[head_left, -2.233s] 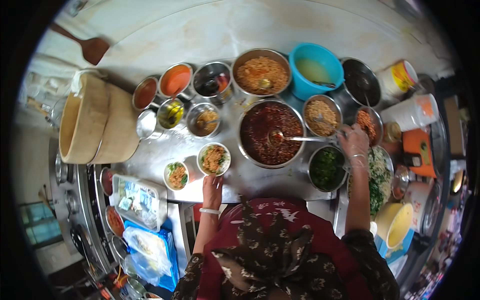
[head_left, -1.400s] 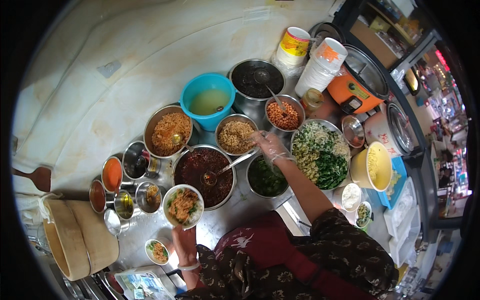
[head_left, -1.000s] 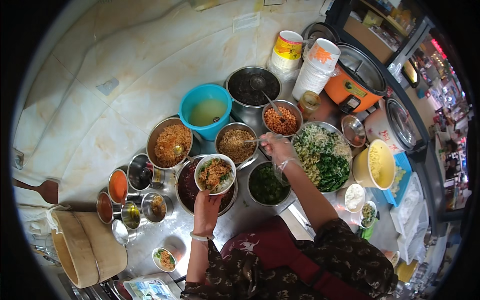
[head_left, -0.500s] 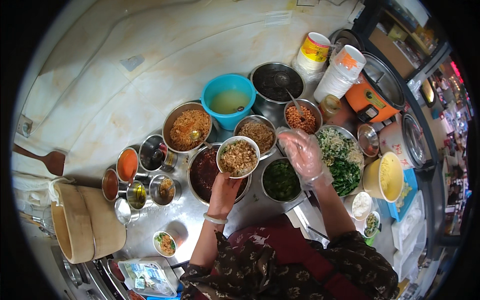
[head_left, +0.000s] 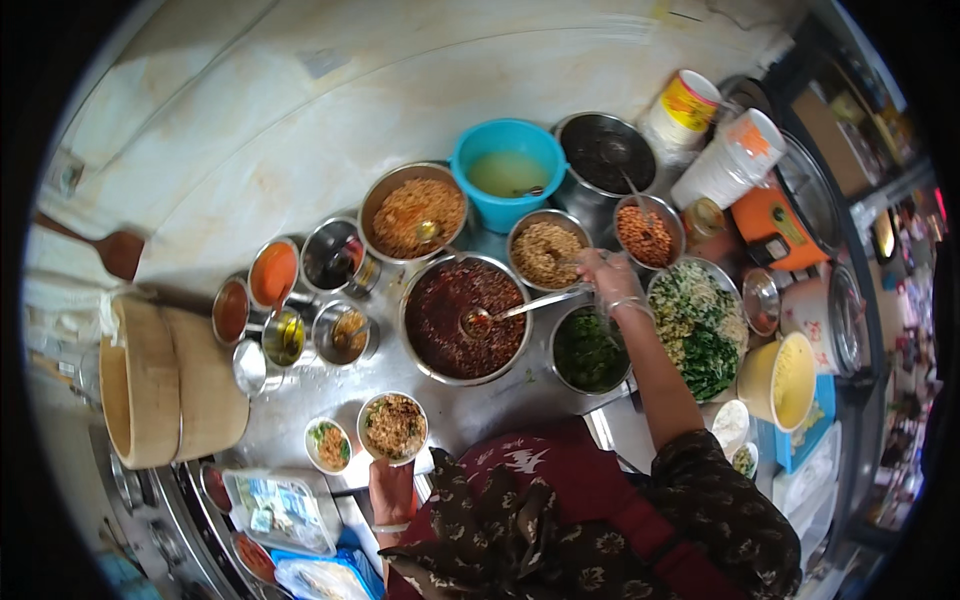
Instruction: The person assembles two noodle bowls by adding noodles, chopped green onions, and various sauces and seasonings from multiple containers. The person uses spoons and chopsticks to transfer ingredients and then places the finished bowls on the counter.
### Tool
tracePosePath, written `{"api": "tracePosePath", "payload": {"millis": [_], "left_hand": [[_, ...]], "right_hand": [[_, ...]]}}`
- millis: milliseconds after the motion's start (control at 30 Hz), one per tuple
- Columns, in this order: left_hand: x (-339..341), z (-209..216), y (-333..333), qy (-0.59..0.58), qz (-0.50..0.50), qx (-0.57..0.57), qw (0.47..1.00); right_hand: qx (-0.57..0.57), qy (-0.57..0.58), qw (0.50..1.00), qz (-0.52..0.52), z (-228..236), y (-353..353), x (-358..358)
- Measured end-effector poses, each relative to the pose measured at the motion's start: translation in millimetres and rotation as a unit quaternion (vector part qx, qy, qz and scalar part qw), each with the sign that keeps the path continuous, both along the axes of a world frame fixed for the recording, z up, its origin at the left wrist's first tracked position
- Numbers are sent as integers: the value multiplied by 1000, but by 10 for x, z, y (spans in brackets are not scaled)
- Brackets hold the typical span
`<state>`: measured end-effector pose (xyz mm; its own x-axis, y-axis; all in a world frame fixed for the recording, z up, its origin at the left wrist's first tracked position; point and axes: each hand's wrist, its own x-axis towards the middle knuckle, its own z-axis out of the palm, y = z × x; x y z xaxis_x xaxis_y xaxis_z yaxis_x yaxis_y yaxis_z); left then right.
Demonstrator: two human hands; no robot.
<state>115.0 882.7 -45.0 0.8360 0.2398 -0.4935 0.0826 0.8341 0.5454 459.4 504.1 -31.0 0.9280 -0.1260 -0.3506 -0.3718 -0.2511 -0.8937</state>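
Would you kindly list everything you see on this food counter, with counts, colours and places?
large metal bowl: 1, dark red sauce, centre
ladle: 1, metal, resting in the sauce
serving bowl: 1, brownish noodle mix, near front edge
small bowl: 1, greens and orange bits, left of the serving bowl
blue tub: 1, pale liquid, at back
metal topping bowls: several, brown, orange, green fillings, around the sauce
small condiment cups: about six, red, orange, yellow, left
wooden steamer: 1, tan, far left
yellow jug: 1, right
left hand: holds the serving bowl from below
right hand: gloved, grips the ladle handle
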Motion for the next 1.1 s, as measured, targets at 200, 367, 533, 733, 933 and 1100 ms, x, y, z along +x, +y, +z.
{"api": "tracePosePath", "payload": {"millis": [200,367,533,733,933,1100], "left_hand": [[-66,-649,69,87,81,-30,992],[35,-811,121,22,98,10,995],[-127,-832,590,50,307,-63,948],[-331,-980,746,93,408,-26,908],[-425,-775,944,43,403,-14,914],[-344,-257,815,-25,356,-32,933]], "right_hand": [[-38,49,998,-21,-23,30,13],[86,77,992,-56,-155,-3,92],[83,82,989,-86,-208,-27,129],[45,58,996,-57,-153,-16,53],[144,82,983,-73,33,34,-5],[184,81,976,-87,74,10,-56]]}}
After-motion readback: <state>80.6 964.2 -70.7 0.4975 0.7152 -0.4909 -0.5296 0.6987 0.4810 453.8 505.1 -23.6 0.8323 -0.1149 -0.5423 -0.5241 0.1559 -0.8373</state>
